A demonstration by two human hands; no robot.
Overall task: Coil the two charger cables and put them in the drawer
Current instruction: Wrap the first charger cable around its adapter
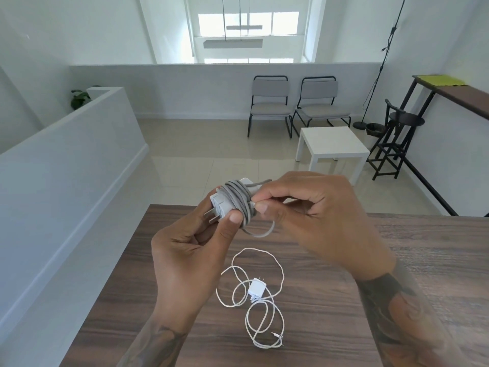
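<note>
Hands pinch: left hand [185,250] grips boxy white adapter [221,205], right hand [325,223] nips its coiled grey cable [239,200].

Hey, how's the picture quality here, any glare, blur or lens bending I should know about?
Head view: the far window is blown out to white; wide-angle bending curves the half wall and table edges; the right hand and its forearm look slightly soft, while the left hand, the wrapped grey charger and the loose white cable stay sharp; light is even, shadows faint.
</note>
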